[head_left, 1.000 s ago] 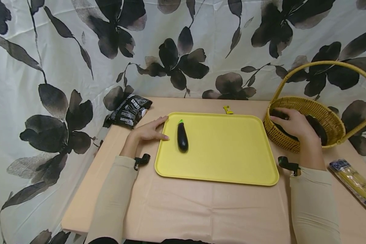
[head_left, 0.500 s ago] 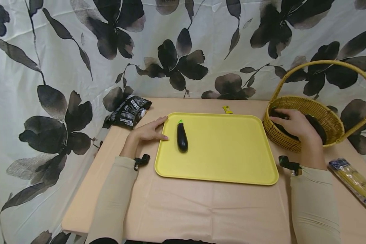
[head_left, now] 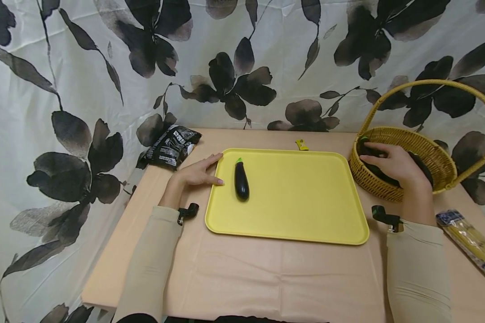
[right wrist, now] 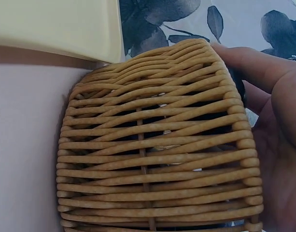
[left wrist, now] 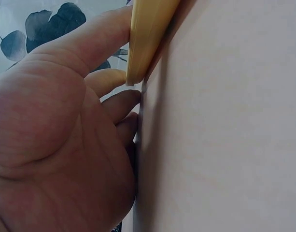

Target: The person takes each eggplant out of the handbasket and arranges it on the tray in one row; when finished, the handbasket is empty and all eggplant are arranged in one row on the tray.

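Observation:
My left hand [head_left: 199,172] rests at the left rim of a yellow tray [head_left: 299,197], fingers fairly straight; the left wrist view shows thumb and a finger touching the tray's edge. A glossy dark purple eggplant [head_left: 241,181] with a green tip lies on the tray's left part. Inside a wicker basket [head_left: 440,157] at right, my right hand [head_left: 394,163] grips another dark eggplant [head_left: 377,175], its green end showing at the basket's left side. A further dark item [head_left: 421,165] lies partly behind that hand. In the right wrist view, the basket's weave hides most of the contents.
A black printed packet [head_left: 171,147] sits at the table's back left. Behind the tray is a small yellow wrapper [head_left: 302,145]. A long yellow package [head_left: 470,244] lies at the right. The basket's tall handle [head_left: 436,82] arches over it. A floral curtain [head_left: 291,58] hangs behind.
My right hand has shifted slightly toward the right and nearer me within the basket, its wrist turning a little. The left hand, the tray and the eggplant on it stay put.

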Motion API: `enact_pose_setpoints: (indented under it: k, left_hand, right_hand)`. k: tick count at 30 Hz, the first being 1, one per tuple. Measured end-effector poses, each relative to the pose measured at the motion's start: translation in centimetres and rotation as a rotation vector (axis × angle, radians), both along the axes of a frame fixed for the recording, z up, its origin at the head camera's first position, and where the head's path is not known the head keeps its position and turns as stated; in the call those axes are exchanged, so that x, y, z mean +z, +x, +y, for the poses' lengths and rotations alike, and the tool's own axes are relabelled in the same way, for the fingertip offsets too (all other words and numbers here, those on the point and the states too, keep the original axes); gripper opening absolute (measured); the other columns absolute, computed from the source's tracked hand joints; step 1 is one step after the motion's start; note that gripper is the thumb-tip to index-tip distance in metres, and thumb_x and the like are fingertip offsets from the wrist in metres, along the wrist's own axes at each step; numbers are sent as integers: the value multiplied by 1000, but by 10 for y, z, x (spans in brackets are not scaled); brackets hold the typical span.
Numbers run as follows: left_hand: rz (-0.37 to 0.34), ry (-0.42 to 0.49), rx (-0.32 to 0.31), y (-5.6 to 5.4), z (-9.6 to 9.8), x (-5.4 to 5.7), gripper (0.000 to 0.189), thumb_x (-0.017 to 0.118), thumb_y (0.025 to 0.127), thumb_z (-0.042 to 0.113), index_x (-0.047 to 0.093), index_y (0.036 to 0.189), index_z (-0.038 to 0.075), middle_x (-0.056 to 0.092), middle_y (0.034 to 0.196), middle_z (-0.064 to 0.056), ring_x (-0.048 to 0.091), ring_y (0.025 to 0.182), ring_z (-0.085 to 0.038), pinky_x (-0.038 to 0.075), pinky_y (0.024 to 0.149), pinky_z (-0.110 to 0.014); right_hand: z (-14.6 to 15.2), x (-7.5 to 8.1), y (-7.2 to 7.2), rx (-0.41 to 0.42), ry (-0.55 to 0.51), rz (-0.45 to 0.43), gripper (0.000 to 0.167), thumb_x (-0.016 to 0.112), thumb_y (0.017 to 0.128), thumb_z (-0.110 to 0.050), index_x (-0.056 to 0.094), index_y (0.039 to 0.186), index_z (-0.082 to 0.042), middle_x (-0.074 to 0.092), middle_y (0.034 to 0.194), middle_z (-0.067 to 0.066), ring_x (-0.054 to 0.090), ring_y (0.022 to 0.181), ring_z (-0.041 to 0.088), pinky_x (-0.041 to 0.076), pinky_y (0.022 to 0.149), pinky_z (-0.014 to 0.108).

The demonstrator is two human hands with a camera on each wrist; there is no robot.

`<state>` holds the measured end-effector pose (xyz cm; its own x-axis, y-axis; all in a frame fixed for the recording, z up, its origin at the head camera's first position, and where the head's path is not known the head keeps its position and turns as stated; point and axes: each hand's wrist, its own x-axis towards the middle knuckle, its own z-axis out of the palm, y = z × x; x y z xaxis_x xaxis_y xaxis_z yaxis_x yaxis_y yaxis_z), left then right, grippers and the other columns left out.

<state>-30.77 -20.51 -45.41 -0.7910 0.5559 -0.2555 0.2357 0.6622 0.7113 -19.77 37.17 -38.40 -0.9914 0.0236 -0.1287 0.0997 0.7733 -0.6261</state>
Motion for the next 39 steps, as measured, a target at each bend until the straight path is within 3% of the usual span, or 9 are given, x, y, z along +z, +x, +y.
enact_pose_setpoints:
  k: [9, 12, 15, 18, 22, 27, 33, 39]
  left_hand:
    - [-21, 10, 12, 0, 2, 3, 112, 86, 83, 46, 16, 169, 28, 4, 177, -1, -4, 164, -25, 0, 133, -51]
    - [-21, 0, 18, 0, 3, 4, 113, 86, 83, 48, 16, 169, 29, 4, 177, -2, -4, 164, -24, 0, 133, -50]
    - [-22, -7, 20, 0, 3, 5, 113, 86, 83, 49, 16, 169, 30, 4, 177, -2, -4, 164, -25, 0, 133, -50]
    - [-23, -3, 17, 0, 3, 4, 113, 86, 83, 48, 16, 169, 29, 4, 177, -2, -4, 164, -25, 0, 133, -51]
    - [-24, 7, 14, -1, 2, 6, 112, 86, 83, 47, 16, 169, 29, 4, 177, -2, -4, 164, -26, 0, 133, -52]
    - [-20, -3, 12, 0, 2, 7, 112, 86, 83, 48, 16, 169, 29, 4, 177, -3, -4, 164, -25, 0, 133, -51]
    - [-15, -11, 7, 1, 2, 6, 112, 86, 83, 49, 16, 169, 29, 3, 177, -5, -4, 164, -26, 0, 133, -51]
    - [-13, -11, 3, 0, 0, 4, 113, 86, 83, 48, 16, 169, 29, 3, 177, -5, -4, 164, -26, 0, 133, -52]
  right_hand:
    - [4, 1, -2, -1, -27, -3, 72, 59, 104, -48, 35, 163, -13, 27, 165, 34, 28, 148, 54, 30, 114, 76]
    - [5, 2, -2, -11, -34, 23, 66, 58, 106, -41, 37, 163, -14, 29, 164, 34, 35, 140, 49, 36, 112, 72]
    - [6, 4, -2, -16, -25, 52, 62, 58, 107, -37, 39, 162, -16, 39, 156, 31, 43, 120, 41, 52, 94, 50]
    - [5, 5, 0, -25, -24, 87, 60, 60, 106, -36, 42, 161, -17, 48, 135, 25, 43, 102, 32, 46, 71, 31]
    - [3, 8, 2, -42, -31, 129, 60, 61, 105, -36, 44, 160, -20, 45, 112, 16, 40, 89, 27, 38, 61, 27]
    - [0, 14, 5, -50, -65, 113, 62, 60, 106, -37, 39, 162, -25, 44, 130, 20, 39, 98, 28, 39, 63, 25]
    - [-6, 21, 9, -29, -110, 109, 66, 66, 103, -36, 41, 162, -21, 46, 131, 18, 45, 101, 27, 48, 65, 15]
    - [-15, 25, 8, -11, -138, 98, 74, 73, 97, -41, 41, 161, -22, 48, 142, 20, 50, 110, 27, 52, 73, 8]
